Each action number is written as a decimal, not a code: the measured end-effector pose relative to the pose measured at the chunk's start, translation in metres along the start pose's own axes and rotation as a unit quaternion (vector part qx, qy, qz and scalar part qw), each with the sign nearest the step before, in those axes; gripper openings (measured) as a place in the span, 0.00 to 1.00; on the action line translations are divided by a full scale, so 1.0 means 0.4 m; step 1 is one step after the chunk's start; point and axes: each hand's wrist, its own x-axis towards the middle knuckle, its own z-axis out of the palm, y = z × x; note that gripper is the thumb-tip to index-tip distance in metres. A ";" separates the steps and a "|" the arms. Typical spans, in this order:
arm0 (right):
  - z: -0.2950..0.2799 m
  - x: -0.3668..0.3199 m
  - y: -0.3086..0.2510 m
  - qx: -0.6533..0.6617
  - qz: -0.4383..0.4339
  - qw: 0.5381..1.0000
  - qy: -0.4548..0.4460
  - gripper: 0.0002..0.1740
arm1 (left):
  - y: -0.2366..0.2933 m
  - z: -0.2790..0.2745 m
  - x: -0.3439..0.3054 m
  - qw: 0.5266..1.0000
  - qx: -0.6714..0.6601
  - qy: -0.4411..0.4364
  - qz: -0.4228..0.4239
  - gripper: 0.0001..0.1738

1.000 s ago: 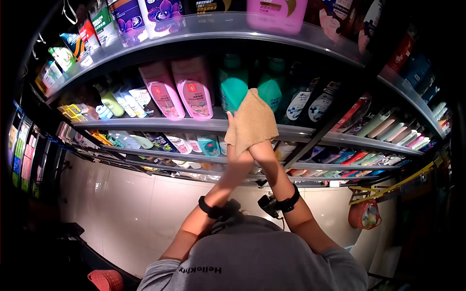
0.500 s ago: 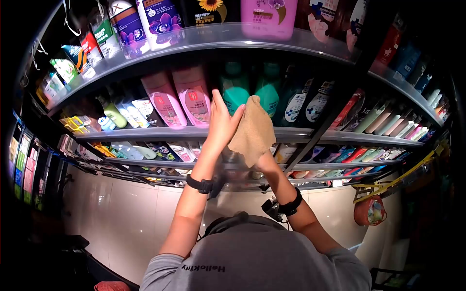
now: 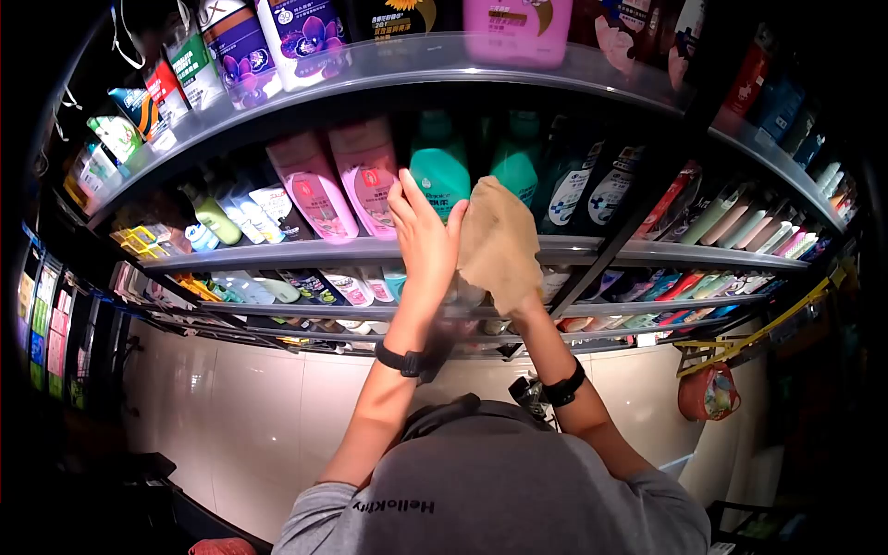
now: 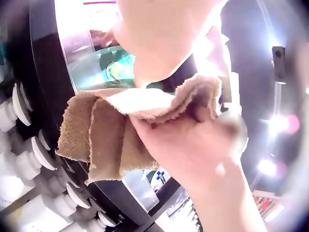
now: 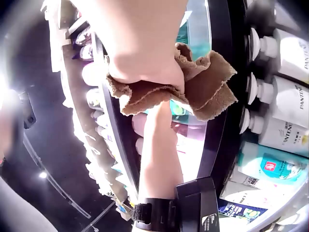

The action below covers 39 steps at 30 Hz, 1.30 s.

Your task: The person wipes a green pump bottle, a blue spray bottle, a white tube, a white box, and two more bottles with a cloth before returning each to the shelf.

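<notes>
A tan cloth (image 3: pixel 499 245) covers most of my right hand (image 3: pixel 529 313) in the head view, before the green bottles (image 3: pixel 440 166). In the left wrist view, the right hand (image 4: pixel 190 150) has its fingers curled into the folded cloth (image 4: pixel 106 135). The right wrist view shows that hand (image 5: pixel 140 43) above the cloth (image 5: pixel 210 89). My left hand (image 3: pixel 427 242) is just left of the cloth, fingers extended and thumb apart, in front of a green bottle and beside a pink one (image 3: pixel 370 185). Whether its thumb touches the cloth I cannot tell.
A shelf edge (image 3: pixel 370 252) runs behind both hands, with another shelf edge (image 3: pixel 416 67) above. Dark bottles (image 3: pixel 569 190) stand to the right. Smaller products (image 3: pixel 351 287) line the shelf below. A red basket (image 3: pixel 709 392) sits at the right by a yellow frame (image 3: pixel 768 338).
The left hand has come off the cloth, moved left and spread its thumb; over the last half second it shifted slightly right. The cloth and right hand have moved a little right.
</notes>
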 end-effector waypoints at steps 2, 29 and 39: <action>0.030 -0.053 0.089 0.331 0.026 0.942 0.056 0.31 | -0.005 -0.006 -0.001 0.999 -0.028 -0.004 0.017 0.44; -0.196 -0.109 0.104 0.198 -0.032 0.955 0.218 0.34 | 0.090 0.146 0.113 0.900 -0.426 -0.087 -0.017 0.24; -0.025 0.010 0.095 0.021 -0.093 0.992 0.078 0.31 | 0.081 0.125 0.123 0.880 -0.428 -0.191 -0.072 0.20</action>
